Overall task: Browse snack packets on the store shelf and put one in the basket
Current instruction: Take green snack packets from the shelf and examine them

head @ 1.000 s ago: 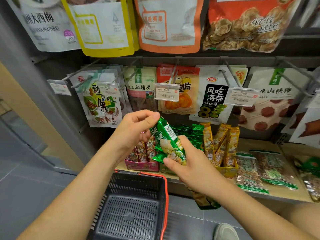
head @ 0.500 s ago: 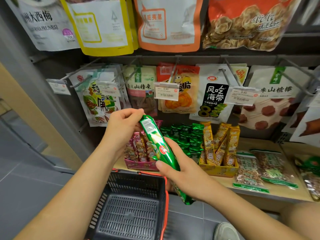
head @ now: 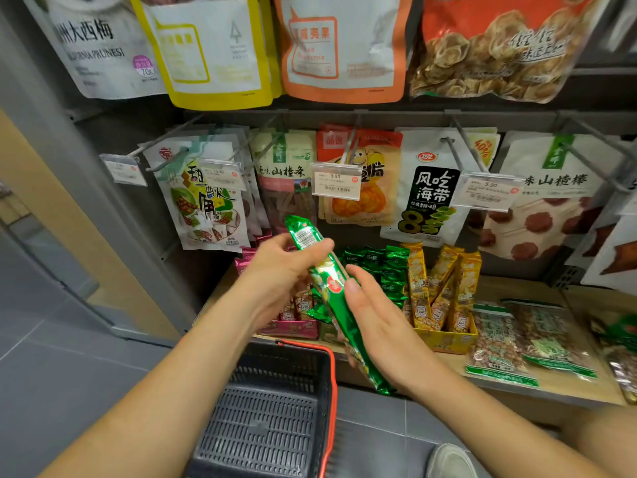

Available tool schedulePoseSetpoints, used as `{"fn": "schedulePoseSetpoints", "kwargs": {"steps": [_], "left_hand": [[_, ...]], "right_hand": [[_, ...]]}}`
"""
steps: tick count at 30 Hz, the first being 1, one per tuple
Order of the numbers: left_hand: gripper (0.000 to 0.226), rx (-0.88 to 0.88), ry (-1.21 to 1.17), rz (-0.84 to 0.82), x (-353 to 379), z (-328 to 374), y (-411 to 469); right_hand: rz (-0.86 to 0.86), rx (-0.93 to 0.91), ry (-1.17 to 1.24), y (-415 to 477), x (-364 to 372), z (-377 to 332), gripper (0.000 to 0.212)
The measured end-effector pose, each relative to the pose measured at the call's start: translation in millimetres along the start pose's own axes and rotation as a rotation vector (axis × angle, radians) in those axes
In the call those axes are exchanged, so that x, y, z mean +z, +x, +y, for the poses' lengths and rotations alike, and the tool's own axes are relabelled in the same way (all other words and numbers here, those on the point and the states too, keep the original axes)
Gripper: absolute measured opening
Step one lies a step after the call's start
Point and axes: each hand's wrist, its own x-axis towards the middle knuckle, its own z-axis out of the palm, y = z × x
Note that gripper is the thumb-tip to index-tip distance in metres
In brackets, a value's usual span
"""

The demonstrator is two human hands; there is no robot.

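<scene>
Head view: the green packet (head: 336,298) is held up in both hands in front of the shelf (head: 510,288), above the far rim of the basket (head: 265,426). Much of it is covered. The left hand (head: 279,270) wraps its upper part, with the thumb laid across the front just under the white barcode label and the other fingers hidden behind the foil. The right hand (head: 375,319) lies along its middle and lower stretch. Its thumb rests on the front beside a small red logo, and its fingers run fairly straight along the far side, so the packet sits pinched between them. Its lower end slips under the heel of that hand. The print on the packet is too small to read.

The packet is long and narrow. Its long axis runs diagonally, with the top end pointing up and to the left toward the hanging bags and the bottom end pointing down and right toward the right wrist.

Behind the hands, a tray of similar green packets (head: 375,267) is partly hidden, as is the pink box (head: 293,327) at the left. The basket's near end is cut off by the frame edge, and the top row of bags is cropped. A shoe (head: 448,460) shows only its toe.
</scene>
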Motion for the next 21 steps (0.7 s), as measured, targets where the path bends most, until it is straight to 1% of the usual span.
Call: {"fn": "schedulePoseSetpoints", "kwargs": {"steps": [2, 3, 6, 8, 9, 11, 12, 14, 15, 17, 18, 19, 21], "left_hand": [[0.049, -0.039, 0.088, -0.077, 11, -7, -5], [0.044, -0.045, 0.134, -0.097, 14, -9, -5], [0.026, 0.021, 0.268, -0.118, 13, -6, -5], [0.023, 0.063, 0.374, -0.200, 12, -5, -9], [0.026, 0.068, 0.419, -0.248, 15, -6, -12], [0.039, 0.056, 0.476, -0.308, 23, -11, -17], [0.046, 0.049, 0.476, -0.315, 28, -12, -19], [0.056, 0.048, 0.444, -0.302, 35, -11, -20], [0.056, 0.055, 0.438, -0.297, 36, -11, -20], [0.041, 0.071, 0.437, -0.314, 36, -11, -18], [0.039, 0.054, 0.454, -0.349, 36, -13, -19], [0.045, 0.024, 0.481, -0.393, 37, -15, -20], [0.065, -0.040, 0.555, -0.481, 37, -20, -23]], "right_hand": [[0.011, 0.048, 0.044, 3, -2, 0, 0.088], [0.000, 0.058, 0.082, 3, -3, -1, 0.088], [-0.018, 0.021, 0.060, 5, -7, -5, 0.075], [0.028, 0.021, 0.053, 11, -15, -8, 0.063], [0.048, 0.050, 0.096, 14, -21, -10, 0.052], [0.039, 0.083, 0.224, 16, -28, -13, 0.028], [0.052, 0.063, 0.250, 16, -30, -13, 0.023], [0.130, 0.008, 0.242, 15, -32, -13, 0.022], [0.179, -0.020, 0.243, 14, -33, -13, 0.022], [0.266, -0.050, 0.322, 16, -40, -17, 0.026], [0.310, -0.049, 0.413, 17, -47, -19, 0.028], [0.352, -0.045, 0.496, 19, -55, -20, 0.027], [0.413, -0.054, 0.577, 20, -67, -21, 0.021]]}}
